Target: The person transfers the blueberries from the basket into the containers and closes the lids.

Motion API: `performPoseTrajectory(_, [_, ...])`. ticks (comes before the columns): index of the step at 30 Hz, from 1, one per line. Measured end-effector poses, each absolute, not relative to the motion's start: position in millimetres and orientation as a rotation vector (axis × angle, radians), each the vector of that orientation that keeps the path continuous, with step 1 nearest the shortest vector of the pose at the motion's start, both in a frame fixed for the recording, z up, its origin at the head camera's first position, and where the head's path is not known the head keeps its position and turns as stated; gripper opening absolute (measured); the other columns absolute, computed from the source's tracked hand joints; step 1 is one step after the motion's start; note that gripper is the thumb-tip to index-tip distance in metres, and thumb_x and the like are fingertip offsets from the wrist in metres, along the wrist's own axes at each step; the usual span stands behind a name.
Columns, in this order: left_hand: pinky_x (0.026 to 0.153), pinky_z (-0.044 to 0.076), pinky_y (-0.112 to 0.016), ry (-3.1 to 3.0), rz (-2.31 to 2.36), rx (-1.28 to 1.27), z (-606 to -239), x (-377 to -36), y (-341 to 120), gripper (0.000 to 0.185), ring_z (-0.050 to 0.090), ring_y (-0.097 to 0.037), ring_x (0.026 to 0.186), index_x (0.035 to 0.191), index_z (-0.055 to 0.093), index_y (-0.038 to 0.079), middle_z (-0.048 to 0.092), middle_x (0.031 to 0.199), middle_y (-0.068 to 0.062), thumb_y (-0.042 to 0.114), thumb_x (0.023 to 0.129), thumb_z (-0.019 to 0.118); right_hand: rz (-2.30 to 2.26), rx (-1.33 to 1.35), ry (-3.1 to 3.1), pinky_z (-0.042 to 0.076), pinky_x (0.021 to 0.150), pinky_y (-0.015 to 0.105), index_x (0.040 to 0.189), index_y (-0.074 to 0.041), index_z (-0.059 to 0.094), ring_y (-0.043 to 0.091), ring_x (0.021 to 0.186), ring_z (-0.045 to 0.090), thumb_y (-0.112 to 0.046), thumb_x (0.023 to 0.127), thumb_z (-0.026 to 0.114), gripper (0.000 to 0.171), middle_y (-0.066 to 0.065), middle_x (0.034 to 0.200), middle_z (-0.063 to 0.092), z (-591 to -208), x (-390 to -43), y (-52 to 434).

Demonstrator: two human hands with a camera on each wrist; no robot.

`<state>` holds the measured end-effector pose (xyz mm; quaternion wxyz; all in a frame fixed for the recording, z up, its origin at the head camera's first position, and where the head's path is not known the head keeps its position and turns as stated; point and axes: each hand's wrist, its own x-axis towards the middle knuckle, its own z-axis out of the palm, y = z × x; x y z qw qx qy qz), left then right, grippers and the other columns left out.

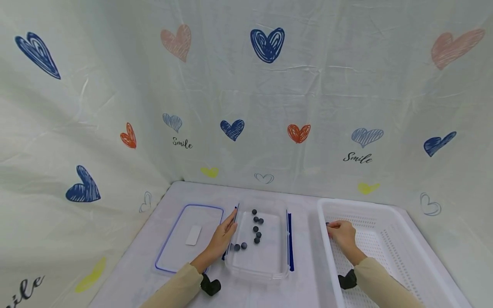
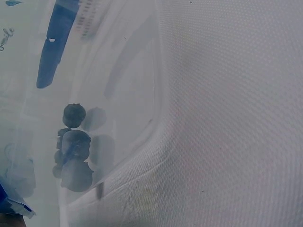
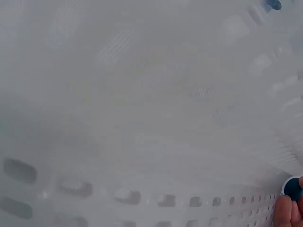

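Two beige sleeves reach in from the bottom edge of the head view, each wrist wearing a small black camera. Left hand (image 1: 222, 238) rests with straight, relaxed fingers along the left rim of a clear plastic container (image 1: 265, 267), steadying it. Right hand (image 1: 342, 236) sits inside a white perforated basket (image 1: 385, 208) at the right – its fingertips pinch a small dark ball (image 3: 293, 187) low in the basket's near-left corner, close to the slotted wall, as the right wrist view shows.

Inside the container lie more dark balls (image 1: 256, 227), scattered loosely, several of them along the middle and two near the left wall. Each is round, matte and bluish-black, small enough to hide behind a fingertip; the left wrist view shows three clustered together through the cloudy plastic.

To do this step well, judging from the pictures: hold the pinch light but closed so the ball cannot roll off across the basket floor, and keep the left hand pressing the container so it stays put.

A blue-rimmed lid (image 1: 187, 237) lies flat left of the container on a white table (image 1: 127, 273), backed by heart-printed cloth
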<state>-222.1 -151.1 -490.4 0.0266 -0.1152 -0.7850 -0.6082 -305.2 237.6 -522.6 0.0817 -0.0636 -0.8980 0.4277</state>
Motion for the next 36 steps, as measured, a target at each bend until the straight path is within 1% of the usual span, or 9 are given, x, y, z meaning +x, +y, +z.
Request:
performPoseTrajectory(7, [0.117,0.023,-0.043,-2.432,-1.879,-0.347,-488.0,-221.1,-150.5,0.051,0.021,-0.037,0.146,0.154,0.024,-0.008,0.019,0.160,-0.026,0.010,0.109,0.041,1.317,-0.179,-2.700,0.051,0.052,0.023,0.088,0.014,0.068,0.017,0.061,0.062,-0.003,0.084,0.073,0.018,0.013,0.073,0.067,-520.8,-303.2,240.2])
performPoseTrajectory(11, [0.117,0.023,-0.045,-2.431,-1.864,-0.352,-491.6,-224.3,-150.3,0.051,0.021,-0.039,0.146,0.153,0.024,-0.010,0.019,0.160,-0.027,0.008,0.108,0.041,1.345,-0.177,-2.702,0.053,0.054,0.023,0.090,0.014,0.068,0.018,0.062,0.065,-0.002,0.083,0.072,0.018,0.014,0.075,0.068,-519.0,-303.0,242.1])
performPoseTrajectory(16, [0.117,0.023,-0.045,-2.428,-1.844,-0.341,-511.5,-236.4,-152.8,0.052,0.021,-0.037,0.147,0.155,0.024,-0.006,0.019,0.161,-0.023,0.010,0.109,0.042,1.360,-0.216,-2.704,0.053,0.056,0.023,0.092,0.013,0.070,0.018,0.064,0.065,-0.005,0.083,0.074,0.021,0.012,0.075,0.069,-513.0,-303.1,243.5])
performPoseTrajectory(20, [0.118,0.024,-0.042,-2.416,-1.856,-0.339,-522.4,-242.9,-156.1,0.053,0.022,-0.033,0.147,0.156,0.025,-0.001,0.020,0.162,-0.019,0.013,0.108,0.043,1.445,-0.219,-2.685,0.059,0.061,0.028,0.095,0.015,0.068,0.024,0.068,0.070,-0.005,0.085,0.074,0.023,0.012,0.076,0.070,-505.5,-302.5,244.8])
performPoseTrajectory(24, [0.118,0.024,-0.042,-2.407,-1.861,-0.344,-523.7,-243.6,-157.1,0.053,0.022,-0.033,0.147,0.156,0.026,0.000,0.021,0.162,-0.020,0.013,0.108,0.044,1.523,-0.212,-2.663,0.062,0.068,0.035,0.098,0.016,0.067,0.029,0.074,0.072,-0.005,0.087,0.072,0.024,0.011,0.078,0.070,-497.0,-301.3,246.4])
performPoseTrajectory(27, [0.118,0.024,-0.044,-2.424,-1.847,-0.334,-521.0,-242.3,-156.1,0.053,0.022,-0.035,0.147,0.156,0.025,-0.002,0.020,0.161,-0.022,0.013,0.109,0.042,1.549,-0.209,-2.651,0.062,0.071,0.037,0.100,0.015,0.067,0.030,0.077,0.072,-0.007,0.088,0.072,0.025,0.009,0.079,0.071,-488.6,-299.7,246.9])
performPoseTrajectory(30, [0.118,0.024,-0.047,-2.430,-1.850,-0.334,-511.9,-237.5,-154.2,0.052,0.022,-0.038,0.146,0.155,0.024,-0.006,0.019,0.161,-0.025,0.010,0.109,0.041,1.583,-0.207,-2.634,0.061,0.070,0.030,0.102,0.015,0.067,0.027,0.078,0.072,-0.007,0.089,0.071,0.027,0.008,0.081,0.071,-479.0,-297.3,246.5])
performPoseTrajectory(33, [0.117,0.024,-0.047,-2.432,-1.861,-0.344,-499.6,-230.6,-153.0,0.051,0.022,-0.040,0.146,0.154,0.024,-0.008,0.019,0.160,-0.027,0.009,0.108,0.041,1.641,-0.207,-2.605,0.058,0.066,0.019,0.105,0.016,0.066,0.020,0.075,0.072,-0.007,0.089,0.071,0.028,0.007,0.082,0.071,-469.9,-295.0,245.9])
performPoseTrajectory(36, [0.117,0.024,-0.047,-2.431,-1.867,-0.359,-490.2,-224.8,-152.8,0.052,0.023,-0.040,0.145,0.153,0.024,-0.009,0.020,0.159,-0.027,0.009,0.108,0.042,1.689,-0.200,-2.575,0.055,0.063,0.014,0.105,0.016,0.066,0.012,0.070,0.070,-0.007,0.090,0.072,0.028,0.004,0.080,0.071,-461.9,-294.0,245.8])
